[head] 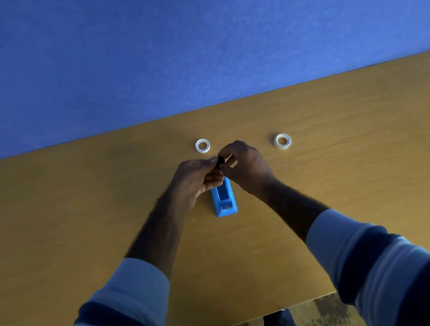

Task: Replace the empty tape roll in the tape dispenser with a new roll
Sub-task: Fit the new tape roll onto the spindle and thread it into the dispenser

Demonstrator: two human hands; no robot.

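While my left fingers (209,161) and right fingers (225,153) pinch a small black thing (219,161) mid-frame, the blue dispenser (224,199) sits just below.

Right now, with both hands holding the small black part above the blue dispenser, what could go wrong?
1. The black part is pinched only by the fingertips of the left hand and right hand; it might slip and roll off the table.
2. Two pale rolls look alike: one beyond the left hand, one to the right. The empty one might be picked by mistake.
3. The dispenser is held by nobody, so it might slide.
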